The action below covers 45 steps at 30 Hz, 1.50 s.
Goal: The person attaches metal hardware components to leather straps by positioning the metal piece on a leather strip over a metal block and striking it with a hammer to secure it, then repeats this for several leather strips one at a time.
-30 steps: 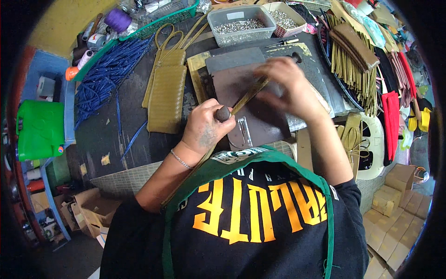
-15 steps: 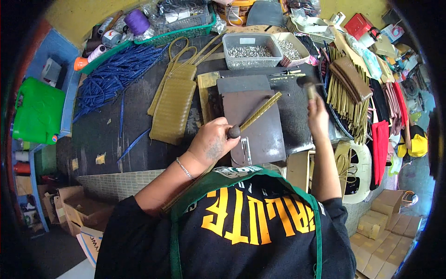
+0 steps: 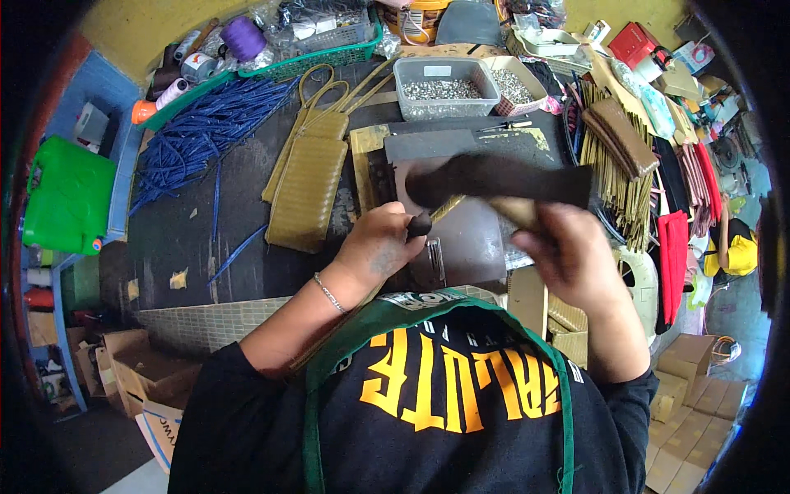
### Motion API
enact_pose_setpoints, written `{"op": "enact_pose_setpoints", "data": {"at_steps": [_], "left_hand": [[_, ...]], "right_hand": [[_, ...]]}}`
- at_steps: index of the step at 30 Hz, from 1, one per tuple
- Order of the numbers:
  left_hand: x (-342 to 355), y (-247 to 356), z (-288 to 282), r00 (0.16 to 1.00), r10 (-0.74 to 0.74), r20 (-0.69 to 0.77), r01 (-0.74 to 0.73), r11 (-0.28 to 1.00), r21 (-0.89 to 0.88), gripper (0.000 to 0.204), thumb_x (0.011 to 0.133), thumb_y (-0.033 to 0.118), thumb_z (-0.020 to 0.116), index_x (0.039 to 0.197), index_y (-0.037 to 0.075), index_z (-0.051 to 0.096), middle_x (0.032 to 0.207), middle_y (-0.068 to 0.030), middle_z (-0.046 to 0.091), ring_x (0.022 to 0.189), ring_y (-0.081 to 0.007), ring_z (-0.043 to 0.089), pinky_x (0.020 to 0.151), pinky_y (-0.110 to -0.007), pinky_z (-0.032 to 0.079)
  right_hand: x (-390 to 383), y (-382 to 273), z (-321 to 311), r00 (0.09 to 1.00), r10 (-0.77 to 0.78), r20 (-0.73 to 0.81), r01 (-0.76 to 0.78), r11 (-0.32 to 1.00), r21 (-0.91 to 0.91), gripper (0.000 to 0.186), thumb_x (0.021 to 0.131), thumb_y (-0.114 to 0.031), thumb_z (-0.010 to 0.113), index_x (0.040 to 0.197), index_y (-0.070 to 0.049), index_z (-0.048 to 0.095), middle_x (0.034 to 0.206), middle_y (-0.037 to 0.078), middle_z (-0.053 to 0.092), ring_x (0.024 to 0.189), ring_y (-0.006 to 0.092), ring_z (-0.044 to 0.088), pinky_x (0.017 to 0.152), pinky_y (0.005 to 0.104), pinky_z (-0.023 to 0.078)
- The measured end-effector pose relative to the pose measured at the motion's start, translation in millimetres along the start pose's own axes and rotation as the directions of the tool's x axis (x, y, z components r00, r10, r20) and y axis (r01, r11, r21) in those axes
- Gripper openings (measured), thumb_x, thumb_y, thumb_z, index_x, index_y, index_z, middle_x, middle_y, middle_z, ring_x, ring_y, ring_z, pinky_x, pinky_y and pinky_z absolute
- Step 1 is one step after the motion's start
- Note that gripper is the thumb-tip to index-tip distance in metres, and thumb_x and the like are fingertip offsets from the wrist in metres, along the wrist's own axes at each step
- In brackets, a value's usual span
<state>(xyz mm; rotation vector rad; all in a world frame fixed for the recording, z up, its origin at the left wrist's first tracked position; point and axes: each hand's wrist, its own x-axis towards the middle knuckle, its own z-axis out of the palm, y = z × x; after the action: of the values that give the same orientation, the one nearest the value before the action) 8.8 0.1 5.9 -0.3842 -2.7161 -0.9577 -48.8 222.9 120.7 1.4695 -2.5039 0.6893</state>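
Observation:
My left hand (image 3: 370, 247) grips a short dark upright tool (image 3: 419, 225), like a punch, over a woven olive strap (image 3: 446, 207), just above a brown-grey pad (image 3: 476, 243). My right hand (image 3: 568, 255) is closed on the pale wooden handle of a hammer (image 3: 518, 181), whose large dark head is motion-blurred above the strap and the punch. A small metal tool (image 3: 434, 259) lies on the pad beside my left hand. Woven olive bag pieces (image 3: 303, 189) with looped straps lie left of my left hand.
Blue strips (image 3: 197, 140), a green basket (image 3: 329, 58) with thread spools, tubs of metal bits (image 3: 440, 89) and strip bundles (image 3: 617, 181) surround the dark worktop (image 3: 173, 247). A green jerrycan (image 3: 70, 193) sits left; boxes (image 3: 687, 362) low right; someone in yellow (image 3: 731, 251) is at far right.
The hammer, raised at the right half a second ago, has swung leftward over the punch in my right hand, its head now blurred. My left hand stays almost still.

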Motion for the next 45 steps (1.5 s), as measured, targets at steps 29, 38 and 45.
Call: {"op": "enact_pose_setpoints", "data": {"at_steps": [29, 38, 45], "left_hand": [[1.1, 6.2, 4.2, 0.986, -0.144, -0.079, 0.127, 0.974, -0.188, 0.019, 0.065, 0.014, 0.069, 0.071, 0.0, 0.056, 0.069, -0.0138, 0.053, 0.067, -0.031, 0.055, 0.062, -0.036, 0.044], [-4.6, 3.8, 0.5, 0.986, -0.159, -0.052, 0.15, 0.978, -0.144, 0.017, 0.066, 0.011, 0.068, 0.07, -0.003, 0.06, 0.065, -0.0152, 0.051, 0.058, -0.0297, 0.053, 0.054, -0.034, 0.042], [0.5, 5.8, 1.7, 0.988, -0.157, -0.005, 0.155, 0.979, -0.132, 0.017, 0.067, 0.009, 0.067, 0.073, -0.005, 0.061, 0.064, -0.0146, 0.05, 0.058, -0.0278, 0.053, 0.054, -0.034, 0.042]], "right_hand": [[8.2, -5.8, 3.4, 0.961, 0.093, 0.261, -0.099, 0.995, 0.013, 0.043, 0.075, -0.016, 0.065, 0.11, 0.0, 0.048, 0.08, 0.017, 0.058, 0.072, 0.0315, 0.059, 0.064, 0.034, 0.048], [-16.6, 70.3, 15.3, 0.894, 0.309, -0.323, -0.359, 0.927, -0.106, 0.041, 0.08, -0.018, 0.06, 0.118, -0.009, 0.048, 0.088, 0.019, 0.058, 0.077, 0.0344, 0.058, 0.068, 0.0375, 0.047], [-73.4, 146.7, 115.5, 0.784, 0.593, -0.182, -0.588, 0.616, -0.524, 0.051, 0.079, -0.021, 0.059, 0.126, -0.033, 0.042, 0.085, 0.012, 0.05, 0.081, 0.0301, 0.053, 0.065, 0.0419, 0.047]]}}
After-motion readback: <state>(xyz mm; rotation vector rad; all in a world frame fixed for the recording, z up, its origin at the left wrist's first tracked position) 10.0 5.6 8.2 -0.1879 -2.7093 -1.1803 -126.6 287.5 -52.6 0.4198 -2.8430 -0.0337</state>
